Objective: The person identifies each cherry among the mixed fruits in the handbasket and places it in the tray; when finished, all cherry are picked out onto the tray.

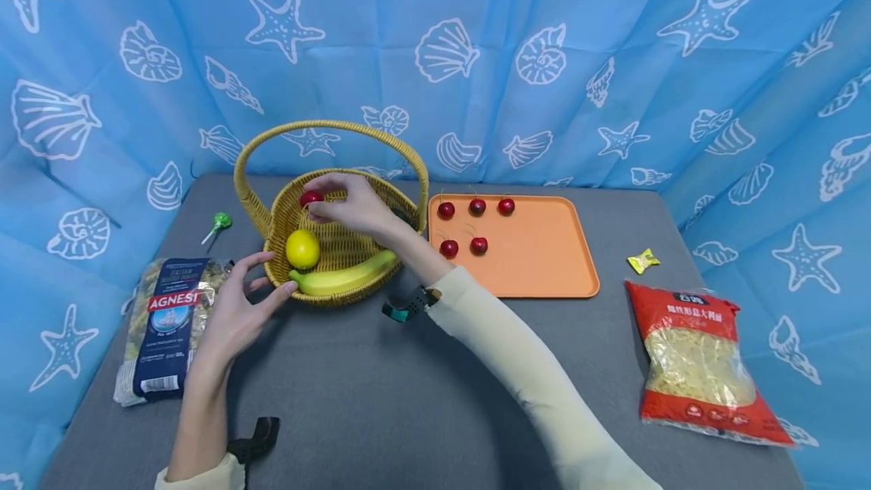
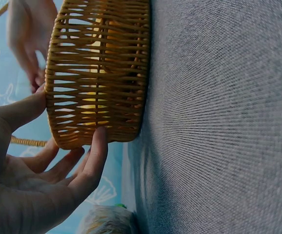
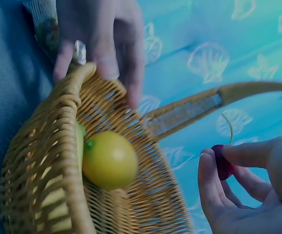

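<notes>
My right hand is over the wicker basket, pinching a dark red cherry between thumb and fingertips. The cherry's thin stem points up in the right wrist view. At the basket's left end, my left hand holds the rim and side wall, thumb and fingers spread around it, as the left wrist view shows. A yellow lemon and a banana lie inside the basket. A dark item at its right side is mostly hidden by my right arm.
An orange tray to the right bears several cherries. A pasta bag lies at left beside a green lollipop. On the far right are a yellow wrapped candy and a red pasta bag. The tall basket handle arches above.
</notes>
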Available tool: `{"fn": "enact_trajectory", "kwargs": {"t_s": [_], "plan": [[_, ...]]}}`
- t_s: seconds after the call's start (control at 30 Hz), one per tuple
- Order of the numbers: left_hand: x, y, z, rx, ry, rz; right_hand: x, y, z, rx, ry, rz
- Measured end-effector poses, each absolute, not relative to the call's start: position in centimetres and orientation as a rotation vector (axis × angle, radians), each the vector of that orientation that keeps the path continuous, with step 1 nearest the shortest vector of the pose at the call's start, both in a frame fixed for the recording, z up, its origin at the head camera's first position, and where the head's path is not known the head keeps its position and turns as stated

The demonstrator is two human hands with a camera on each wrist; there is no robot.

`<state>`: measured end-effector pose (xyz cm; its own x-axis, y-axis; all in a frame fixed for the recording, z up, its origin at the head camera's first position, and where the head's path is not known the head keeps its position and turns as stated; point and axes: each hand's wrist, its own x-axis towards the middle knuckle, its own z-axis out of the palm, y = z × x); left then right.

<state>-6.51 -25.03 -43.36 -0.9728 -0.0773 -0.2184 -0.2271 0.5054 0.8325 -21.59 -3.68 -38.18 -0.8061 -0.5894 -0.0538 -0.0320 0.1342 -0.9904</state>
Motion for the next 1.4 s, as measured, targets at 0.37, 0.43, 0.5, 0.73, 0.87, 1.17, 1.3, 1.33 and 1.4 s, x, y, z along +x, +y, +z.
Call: {"fn": "enact_trajectory", "kwargs": {"t_s": [0.37,0.43,0.5,0.73,0.87,1.17,1.3,1.33,1.4], "plan": [[-6.7,-25.1,-43.3,-0.257,2.607,1.468,-17.5,6.4,-35.6,-1.016,2.026,-1.726],[-6.7,-25.1,-43.3,-0.254,2.610,1.466,-16.8,8.4,-35.7,-1.046,2.062,-1.713],[-6.7,-25.1,-43.3,-0.253,2.612,1.462,-16.4,10.5,-36.1,-1.049,2.102,-1.699],[-6.6,-25.2,-43.2,-0.235,2.626,1.448,-16.5,17.2,-38.8,-0.777,2.298,-1.695],[-6.5,-25.2,-43.0,-0.212,2.656,1.404,-17.4,20.3,-41.3,-0.585,2.425,-1.654],[-6.4,-25.1,-42.6,-0.144,2.715,1.295,-18.9,24.1,-45.9,-0.270,2.678,-1.400],[-6.3,-25.2,-42.2,-0.086,2.724,1.268,-19.3,24.4,-46.6,-0.207,2.768,-1.280],[-6.3,-25.2,-42.1,-0.074,2.726,1.259,-19.4,24.4,-46.8,-0.200,2.774,-1.264],[-6.2,-25.3,-41.9,-0.048,2.728,1.239,-19.5,24.4,-47.0,-0.190,2.779,-1.239]]}}
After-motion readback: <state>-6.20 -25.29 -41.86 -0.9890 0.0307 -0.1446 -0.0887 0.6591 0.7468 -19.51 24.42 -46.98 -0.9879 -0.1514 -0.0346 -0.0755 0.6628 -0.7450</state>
